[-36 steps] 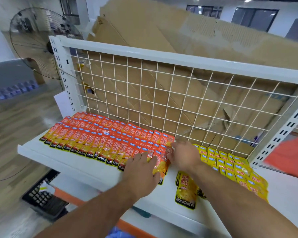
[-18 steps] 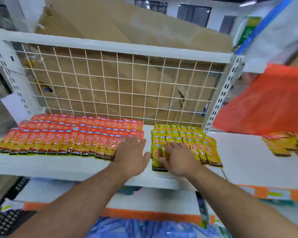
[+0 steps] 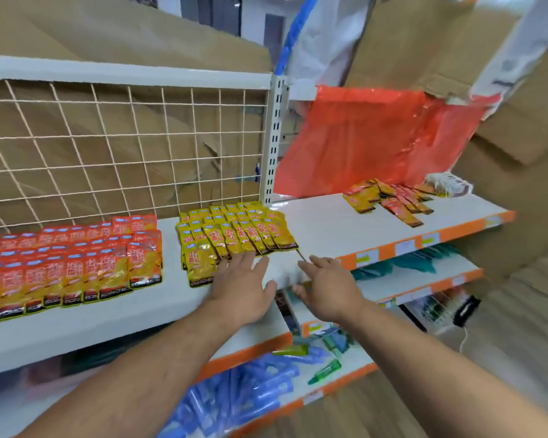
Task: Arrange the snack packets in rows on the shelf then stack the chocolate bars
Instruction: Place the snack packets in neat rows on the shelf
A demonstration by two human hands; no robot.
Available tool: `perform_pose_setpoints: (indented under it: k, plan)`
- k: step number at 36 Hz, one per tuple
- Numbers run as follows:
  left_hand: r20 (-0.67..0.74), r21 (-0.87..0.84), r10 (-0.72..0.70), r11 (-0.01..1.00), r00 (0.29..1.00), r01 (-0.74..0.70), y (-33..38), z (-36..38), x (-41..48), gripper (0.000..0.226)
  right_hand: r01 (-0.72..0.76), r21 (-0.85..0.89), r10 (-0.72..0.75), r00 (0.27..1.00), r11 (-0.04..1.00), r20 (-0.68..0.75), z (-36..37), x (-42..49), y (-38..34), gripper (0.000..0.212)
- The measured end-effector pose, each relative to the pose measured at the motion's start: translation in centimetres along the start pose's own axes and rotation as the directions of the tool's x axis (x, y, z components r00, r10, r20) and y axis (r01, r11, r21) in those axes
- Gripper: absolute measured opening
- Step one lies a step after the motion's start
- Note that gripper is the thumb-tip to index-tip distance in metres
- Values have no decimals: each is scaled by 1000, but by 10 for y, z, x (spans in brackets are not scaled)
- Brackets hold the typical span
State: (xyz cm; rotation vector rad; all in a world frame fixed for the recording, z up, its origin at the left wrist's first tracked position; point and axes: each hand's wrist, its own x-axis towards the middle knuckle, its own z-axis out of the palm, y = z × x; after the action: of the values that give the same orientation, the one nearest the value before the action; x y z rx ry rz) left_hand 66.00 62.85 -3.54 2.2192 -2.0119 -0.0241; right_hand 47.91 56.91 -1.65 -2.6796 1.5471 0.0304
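Note:
Orange-red snack packets [image 3: 73,263] lie in overlapping rows on the left of the white shelf [image 3: 329,229]. Yellow packets [image 3: 234,232] lie in rows beside them. My left hand [image 3: 244,286] hovers flat with straight fingers at the front right corner of the yellow group, its fingertips by the front packets. My right hand [image 3: 326,286] is held out empty over the shelf's front edge, fingers relaxed. A loose pile of yellow and red packets [image 3: 389,197] lies on the neighbouring shelf to the right, with a white wrapped pack [image 3: 448,184] behind it.
A white wire grid [image 3: 124,147] backs the left shelf, with cardboard [image 3: 124,36] behind it. An orange plastic bag [image 3: 377,137] hangs over the right shelf. Lower shelves hold blue packets [image 3: 250,390] and green tubes [image 3: 325,371].
The view has swung right, bringing the neighbouring shelf in. Both hands came off the packets and moved right; the left left the orange rows, the right left the yellow ones.

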Motion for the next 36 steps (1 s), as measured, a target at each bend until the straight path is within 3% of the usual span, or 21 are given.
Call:
perform_pose_setpoints:
  k: [11,25,36]
  plan:
    - [6,17,152,988,988,-152,118,7,49,62,-137,94,136,991,986,11,-16,-34,123,67]
    - [50,-25,144,989,988,-143,287,28,133,62,-136,73,134,990,988,41,-27,-29,312,67]
    - [103,-5,214,977,971,-215,363,65,207,63,-192,109,184,980,975,82,-4,0,409,70]
